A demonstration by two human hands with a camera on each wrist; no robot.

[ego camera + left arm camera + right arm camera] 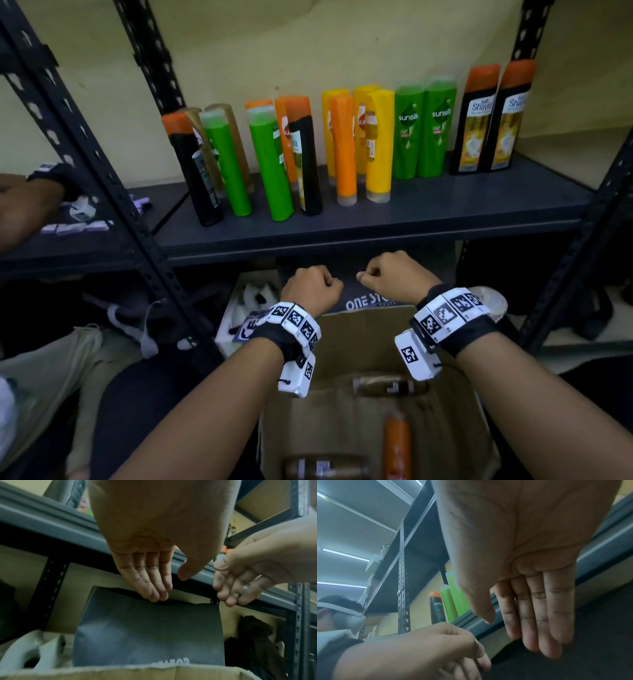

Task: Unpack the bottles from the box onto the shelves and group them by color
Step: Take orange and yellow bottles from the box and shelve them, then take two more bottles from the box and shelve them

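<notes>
Box nearest, under forearms; brown and orange bottles lying inside. Left hand, right hand above far flap: fingers straight, relaxed, nothing held. Shelf beyond: colours mixed at left. Best: drop into box, grip one bottle mid-body, stand beside matching colour.

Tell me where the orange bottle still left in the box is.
In the head view the orange bottle lies lengthwise in the cardboard box, low and right of centre, between two brown bottles.
</notes>
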